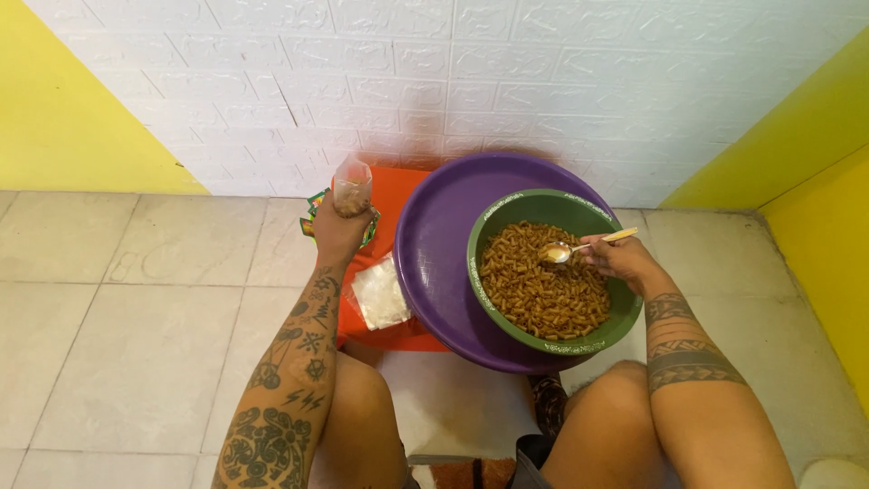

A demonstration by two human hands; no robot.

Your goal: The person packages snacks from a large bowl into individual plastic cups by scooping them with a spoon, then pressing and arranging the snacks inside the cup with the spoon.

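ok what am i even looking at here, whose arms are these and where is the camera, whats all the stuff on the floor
There is no machine: these are a person's own two arms, filmed by a camera worn on their head and looking down, so you also see their knees. The left hand holds up a small clear bag with brownish contents. The right hand has its grip on a spoon over a green bowl full of brown macaroni. The bowl sits in a wide purple basin, which rests partly on an orange tray on the tiled floor. A small bag of white powder lies on the tray.
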